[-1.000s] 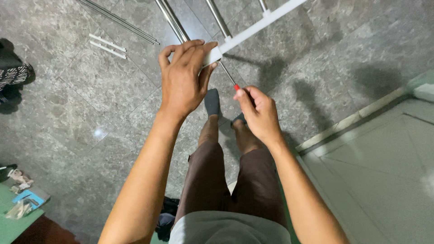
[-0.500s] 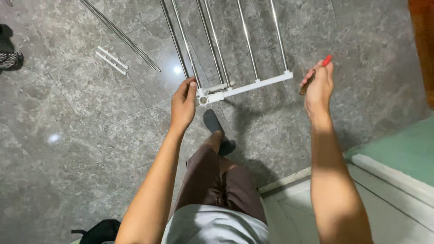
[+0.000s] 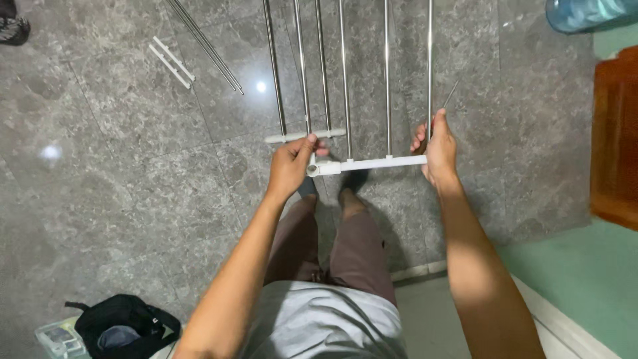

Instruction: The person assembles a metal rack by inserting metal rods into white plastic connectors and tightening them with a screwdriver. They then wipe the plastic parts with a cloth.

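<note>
Far left, upper corner: a dark shoe [image 3: 13,28] at the frame edge, on the grey stone floor [image 3: 119,186]. Lower left: a black bag [image 3: 123,324] lying against a clear plastic box [image 3: 53,338]. Upper left: two short white bars [image 3: 171,62] side by side on the floor, with a pair of loose metal rods [image 3: 206,45] just beside them, laid diagonally. Centre: a rack section of five parallel metal rods [image 3: 345,73] running up out of view, two joined by a short white crosspiece [image 3: 302,136] and three by a longer white end bar [image 3: 372,163]. Left hand [image 3: 291,166]: fingers curled shut around the left end of the end bar, thumb on top. Right hand [image 3: 438,147]: fingers closed on the bar's right end where the outermost rod meets it; a thin tool [image 3: 450,93] juts up from this grip. Upper right: a blue water jug [image 3: 588,13]. Right edge: brown wooden furniture [image 3: 615,133] beside green flooring [image 3: 585,279].
</note>
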